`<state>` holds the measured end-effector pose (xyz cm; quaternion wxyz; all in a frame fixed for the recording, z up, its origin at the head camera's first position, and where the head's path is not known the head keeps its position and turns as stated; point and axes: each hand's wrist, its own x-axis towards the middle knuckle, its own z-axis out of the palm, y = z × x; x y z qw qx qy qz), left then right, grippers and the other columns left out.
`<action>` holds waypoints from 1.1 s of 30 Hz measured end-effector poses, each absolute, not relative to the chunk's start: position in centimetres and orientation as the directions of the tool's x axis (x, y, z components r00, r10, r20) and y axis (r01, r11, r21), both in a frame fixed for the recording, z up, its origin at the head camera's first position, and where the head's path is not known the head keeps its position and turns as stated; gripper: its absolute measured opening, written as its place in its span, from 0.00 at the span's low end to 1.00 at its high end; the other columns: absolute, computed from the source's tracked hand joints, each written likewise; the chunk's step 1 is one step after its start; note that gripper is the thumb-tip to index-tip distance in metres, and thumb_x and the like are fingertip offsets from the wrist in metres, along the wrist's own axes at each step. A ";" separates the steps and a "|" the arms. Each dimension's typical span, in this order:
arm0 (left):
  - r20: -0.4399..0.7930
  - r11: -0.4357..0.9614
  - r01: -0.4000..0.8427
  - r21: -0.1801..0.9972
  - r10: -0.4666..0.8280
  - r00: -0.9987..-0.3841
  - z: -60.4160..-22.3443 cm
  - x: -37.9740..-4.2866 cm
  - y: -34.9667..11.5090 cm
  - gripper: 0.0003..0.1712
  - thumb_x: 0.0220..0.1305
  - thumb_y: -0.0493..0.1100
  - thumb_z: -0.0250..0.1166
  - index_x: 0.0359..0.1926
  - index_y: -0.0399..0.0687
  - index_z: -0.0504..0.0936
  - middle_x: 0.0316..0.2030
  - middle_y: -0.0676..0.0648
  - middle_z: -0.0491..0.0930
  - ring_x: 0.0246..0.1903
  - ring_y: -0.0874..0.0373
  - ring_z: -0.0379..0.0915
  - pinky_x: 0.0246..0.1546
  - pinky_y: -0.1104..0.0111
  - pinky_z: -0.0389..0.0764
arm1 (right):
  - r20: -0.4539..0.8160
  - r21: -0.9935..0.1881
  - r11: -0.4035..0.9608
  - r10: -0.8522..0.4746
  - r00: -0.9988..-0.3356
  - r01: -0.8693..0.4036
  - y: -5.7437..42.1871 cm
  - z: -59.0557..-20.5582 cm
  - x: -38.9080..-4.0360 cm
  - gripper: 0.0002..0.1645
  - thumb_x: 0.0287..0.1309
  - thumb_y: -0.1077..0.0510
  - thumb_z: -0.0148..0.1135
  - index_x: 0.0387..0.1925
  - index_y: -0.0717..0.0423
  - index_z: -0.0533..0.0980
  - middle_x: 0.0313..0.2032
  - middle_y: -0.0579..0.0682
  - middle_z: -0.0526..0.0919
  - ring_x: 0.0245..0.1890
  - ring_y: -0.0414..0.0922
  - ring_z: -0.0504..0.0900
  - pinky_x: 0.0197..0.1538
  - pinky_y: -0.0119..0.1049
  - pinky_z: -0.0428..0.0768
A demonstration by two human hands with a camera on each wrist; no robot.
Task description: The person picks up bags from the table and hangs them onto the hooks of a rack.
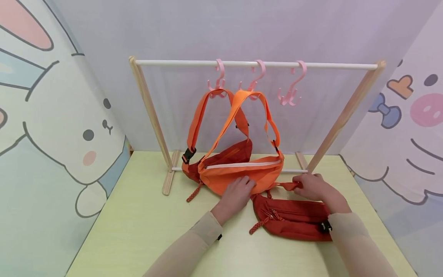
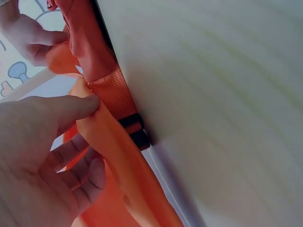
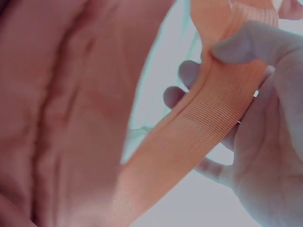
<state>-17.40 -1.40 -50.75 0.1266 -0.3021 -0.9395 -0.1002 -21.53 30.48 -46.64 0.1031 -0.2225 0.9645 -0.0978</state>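
An orange waist bag [image 1: 263,175] with a pale zipper hangs by its strap from the middle pink hook [image 1: 257,77]. At its lower edge, my left hand [image 1: 238,192] pinches the orange fabric between thumb and fingers. A red waist bag [image 1: 294,217] lies on the table to the right, its zipper pulls facing me. Above that bag, my right hand [image 1: 313,187] grips its orange-red strap [image 3: 189,118], thumb on one face and fingers behind. Behind the orange bag, another dark red bag [image 1: 238,152] hangs from the left pink hook [image 1: 218,77].
A white rail [image 1: 180,62] on a wooden frame [image 1: 149,111] carries the hooks. The right pink hook [image 1: 290,86] bears no bag. Cartoon-printed panels [image 1: 69,127] stand on both sides of the pale yellow table [image 1: 138,231].
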 end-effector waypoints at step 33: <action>0.230 0.833 0.517 0.195 0.474 -0.850 -50.9 -18.1 -1.6 0.20 0.74 0.37 0.69 0.63 0.52 0.78 0.51 0.50 0.76 0.45 0.54 0.76 0.38 0.63 0.85 | 0.075 -0.322 0.803 -0.505 -0.860 -0.500 29.4 -32.6 -12.7 0.15 0.56 0.69 0.59 0.31 0.43 0.81 0.13 0.31 0.60 0.14 0.31 0.59 0.23 0.31 0.63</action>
